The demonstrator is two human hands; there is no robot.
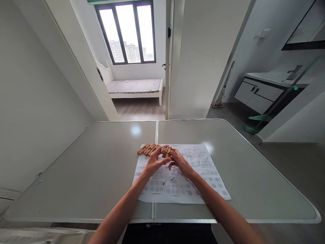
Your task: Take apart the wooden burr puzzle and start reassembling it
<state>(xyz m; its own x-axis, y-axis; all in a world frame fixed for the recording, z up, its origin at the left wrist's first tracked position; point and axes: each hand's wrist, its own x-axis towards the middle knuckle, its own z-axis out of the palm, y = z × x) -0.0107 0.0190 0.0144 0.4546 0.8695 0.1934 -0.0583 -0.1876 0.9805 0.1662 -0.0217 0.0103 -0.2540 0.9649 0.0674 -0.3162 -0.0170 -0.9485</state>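
A small wooden interlocking puzzle (167,151) is held between both hands above a printed sheet. My left hand (155,164) grips its left side, with the thumb below and the fingers behind. My right hand (179,163) closes on its right side, the fingertips against the wood and the lower fingers curled. Several notched wooden puzzle pieces (149,148) lie in a slanting row just left of the puzzle, by the sheet's upper left corner. The instruction sheet (182,188), covered in small diagrams, lies flat under my hands and forearms. My fingers hide part of the puzzle.
The sheet and pieces rest on a large grey table (106,169) with a pale rim and a seam down its middle. Beyond its far edge, a doorway shows a bed (137,86) under a window (127,34). A washbasin cabinet (261,91) stands at the right.
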